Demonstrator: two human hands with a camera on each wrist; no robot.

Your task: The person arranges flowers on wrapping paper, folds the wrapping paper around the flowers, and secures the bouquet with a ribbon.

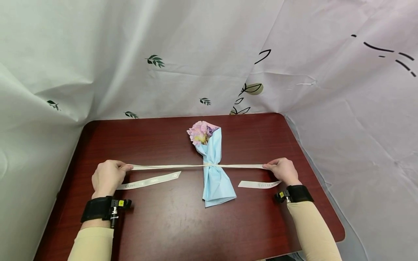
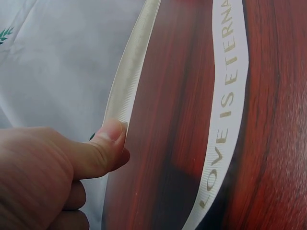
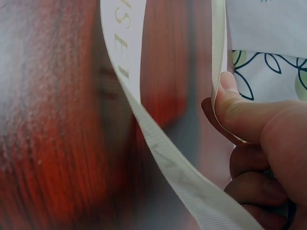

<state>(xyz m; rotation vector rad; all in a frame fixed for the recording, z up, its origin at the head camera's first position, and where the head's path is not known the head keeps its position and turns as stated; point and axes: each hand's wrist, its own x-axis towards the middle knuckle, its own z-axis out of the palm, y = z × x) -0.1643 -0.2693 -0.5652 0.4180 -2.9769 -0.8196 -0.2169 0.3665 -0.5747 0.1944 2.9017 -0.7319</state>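
Observation:
A small bouquet lies on the table, its pink and purple flowers [image 1: 200, 132] wrapped in light blue paper [image 1: 215, 185]. Across the wrap's narrow waist runs a cream ribbon [image 1: 241, 166], stretched straight out to both sides. My left hand [image 1: 107, 175] pinches the ribbon between thumb and forefinger on the left. On the right, my right hand [image 1: 283, 170] pinches the other side the same way. Past each hand the ribbon's loose tail folds back over the table; the left tail [image 2: 228, 96] carries the printed words "LOVE IS ETERNA". In the right wrist view the right tail [image 3: 177, 167] twists.
The dark red wooden table [image 1: 156, 224] has rounded corners. A pale cloth [image 1: 183, 43] with leaf prints hangs behind and around it. Each wrist wears a black strap [image 1: 97, 209] with a small camera.

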